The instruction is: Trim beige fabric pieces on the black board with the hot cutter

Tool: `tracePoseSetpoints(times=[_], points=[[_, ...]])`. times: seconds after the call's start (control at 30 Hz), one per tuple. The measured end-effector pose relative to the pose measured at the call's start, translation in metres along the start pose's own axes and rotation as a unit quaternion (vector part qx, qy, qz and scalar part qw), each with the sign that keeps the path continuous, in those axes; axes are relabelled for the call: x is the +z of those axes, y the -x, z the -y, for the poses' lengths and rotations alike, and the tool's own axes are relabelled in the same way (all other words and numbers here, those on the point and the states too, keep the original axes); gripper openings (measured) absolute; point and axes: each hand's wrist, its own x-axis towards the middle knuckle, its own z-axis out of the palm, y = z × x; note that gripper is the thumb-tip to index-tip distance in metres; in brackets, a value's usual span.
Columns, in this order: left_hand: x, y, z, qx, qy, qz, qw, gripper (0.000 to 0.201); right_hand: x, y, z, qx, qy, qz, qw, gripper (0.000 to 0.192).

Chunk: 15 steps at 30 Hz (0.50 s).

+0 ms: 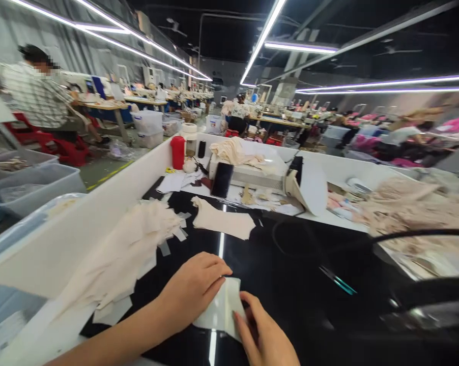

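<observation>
Both my hands are on a small pale fabric piece lying flat on the glossy black desk right in front of me. My left hand presses down on its left edge with fingers curled over it, and my right hand pinches the lower right edge between thumb and fingers, so both are closed on the cloth. It looks thin, limp and very light, so I judge it will fold or slide easily on this slick surface; holding it at the edges and keeping it taut seems the safest grip. A heap of similar cream cut pieces lies just to my left, another piece sits farther ahead, and teal-handled scissors rest to the right
</observation>
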Motion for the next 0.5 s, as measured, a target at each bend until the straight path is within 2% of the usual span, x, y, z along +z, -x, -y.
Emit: tracePoseSetpoints(times=[0.07, 0.17, 0.27, 0.37, 0.43, 0.5], points=[[0.007, 0.005, -0.001, 0.093, -0.082, 0.035, 0.992, 0.029, -0.005, 0.005, -0.003, -0.011, 0.055, -0.009, 0.998, 0.045], [0.021, 0.012, 0.002, 0.199, -0.189, 0.059, 0.96, 0.03, -0.015, 0.011, -0.001, -0.017, 0.063, 0.009, 0.998, 0.042], [0.036, 0.017, 0.011, 0.241, -0.239, 0.059, 0.939, 0.026, -0.03, 0.016, 0.0, 0.006, 0.021, 0.051, 0.998, 0.035], [0.044, 0.022, 0.021, 0.261, -0.254, 0.047, 0.93, 0.022, -0.047, 0.023, -0.004, 0.045, -0.036, 0.086, 0.995, 0.027], [0.046, 0.027, 0.024, 0.266, -0.261, 0.038, 0.927, 0.025, -0.058, 0.027, -0.011, 0.076, -0.079, 0.087, 0.99, 0.022], [0.045, 0.033, 0.024, 0.276, -0.273, 0.022, 0.921, 0.028, -0.071, 0.031, -0.02, 0.117, -0.105, 0.06, 0.986, 0.024]])
